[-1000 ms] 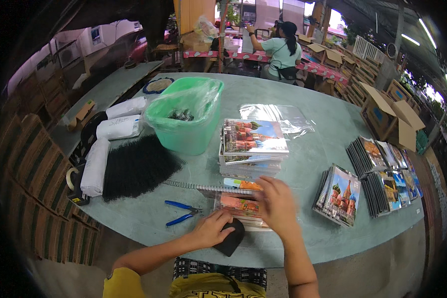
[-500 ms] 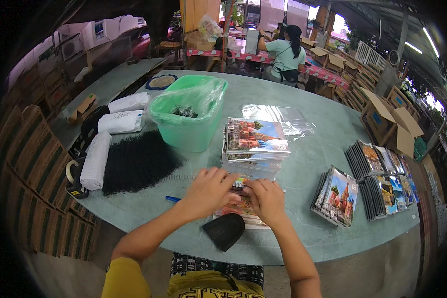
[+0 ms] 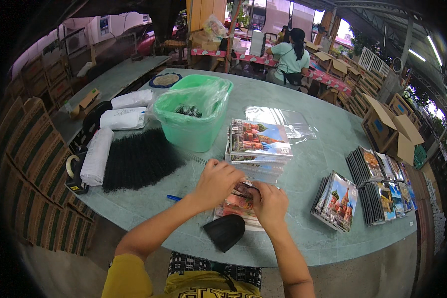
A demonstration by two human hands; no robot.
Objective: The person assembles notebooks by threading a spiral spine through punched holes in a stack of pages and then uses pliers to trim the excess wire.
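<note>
Picture notebook: flat on the counter near its front edge, under my hands. Left fingers and right fingers both pinch its top edge. Black pouch just below; stack of notebooks behind; green tub beyond.

Even daylight enters from the open shed sides at the upper right, where the sky patches are overexposed. The pale grey-green round surface is brightly and softly lit, with only faint shadows. Mild glare lies on the clear plastic sleeve. Fisheye distortion bends straight edges toward the rim, and a black vignette darkens every corner. Central focus is sharp; the periphery softens.
</note>
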